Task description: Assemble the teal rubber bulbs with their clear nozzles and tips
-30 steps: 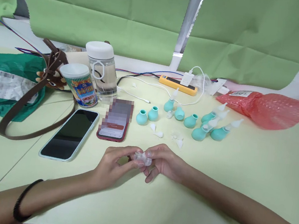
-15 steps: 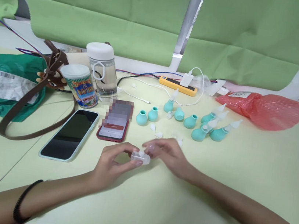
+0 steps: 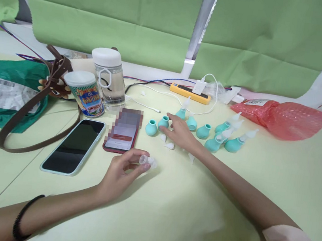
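My left hand [image 3: 119, 172] pinches a small clear plastic nozzle piece [image 3: 147, 160] between thumb and fingers, just above the pale yellow table [image 3: 165, 217]. My right hand [image 3: 178, 133] is stretched forward with its fingers spread, the fingertips touching a teal rubber bulb [image 3: 163, 121] that stands beside another bulb [image 3: 151, 127]. Loose clear tips [image 3: 169, 145] lie under and beside that hand. Further teal bulbs, some fitted with clear nozzles [image 3: 235, 143], lie to the right.
Two phones [image 3: 74, 145] [image 3: 122, 133] lie left of my hands. Behind them stand a printed cup [image 3: 84, 93] and a clear bottle [image 3: 109, 75]. A brown strap [image 3: 30, 114], green bag [image 3: 0, 90], yellow power strip [image 3: 190, 92] and red plastic bag [image 3: 281, 115] ring the table.
My right hand let go of the clear piece and reached forward to the teal bulbs. My left hand kept the clear piece and shifted slightly forward.
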The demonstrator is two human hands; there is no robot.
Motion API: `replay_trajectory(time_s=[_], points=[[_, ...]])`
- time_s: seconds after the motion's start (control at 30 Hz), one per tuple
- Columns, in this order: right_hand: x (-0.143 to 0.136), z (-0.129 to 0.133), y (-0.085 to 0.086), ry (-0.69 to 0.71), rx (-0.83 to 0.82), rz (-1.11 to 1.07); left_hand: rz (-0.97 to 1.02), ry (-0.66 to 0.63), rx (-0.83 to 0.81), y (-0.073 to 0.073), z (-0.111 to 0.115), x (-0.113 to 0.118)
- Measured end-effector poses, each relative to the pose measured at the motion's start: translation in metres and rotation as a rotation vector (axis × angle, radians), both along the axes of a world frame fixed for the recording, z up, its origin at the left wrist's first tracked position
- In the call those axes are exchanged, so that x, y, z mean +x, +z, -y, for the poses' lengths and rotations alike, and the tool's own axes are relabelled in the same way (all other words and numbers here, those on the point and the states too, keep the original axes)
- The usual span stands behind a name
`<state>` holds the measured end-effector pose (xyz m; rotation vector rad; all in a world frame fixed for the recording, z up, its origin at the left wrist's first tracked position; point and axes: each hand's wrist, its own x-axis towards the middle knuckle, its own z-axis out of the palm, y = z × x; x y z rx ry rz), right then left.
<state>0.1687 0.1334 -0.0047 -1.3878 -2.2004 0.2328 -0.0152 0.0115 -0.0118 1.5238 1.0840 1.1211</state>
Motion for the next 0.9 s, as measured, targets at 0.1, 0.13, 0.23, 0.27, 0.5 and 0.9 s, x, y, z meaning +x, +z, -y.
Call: replay_trajectory(time_s=[0.1,0.13,0.23,0.27,0.5,0.9], points=[[-0.003,-0.003,0.004,-0.01,-0.004,-0.027,0.06,-0.008,-0.036,0.0,-0.001,-0.001],[-0.002,0.0,0.006,-0.026,0.009,-0.053,0.067,0.01,-0.02,0.0,-0.001,-0.001],[0.004,0.021,0.013,-0.03,0.117,-0.266,0.09,0.053,0.011,0.002,-0.001,-0.001],[0.006,0.031,0.015,0.003,0.152,-0.35,0.116,0.049,0.006,0.003,0.0,-0.001],[0.007,0.093,0.008,0.28,0.104,-0.173,0.105,-0.043,0.051,0.008,0.005,0.0],[0.002,0.102,-0.002,0.411,0.015,-0.097,0.222,-0.161,-0.065,0.011,0.003,0.0]])
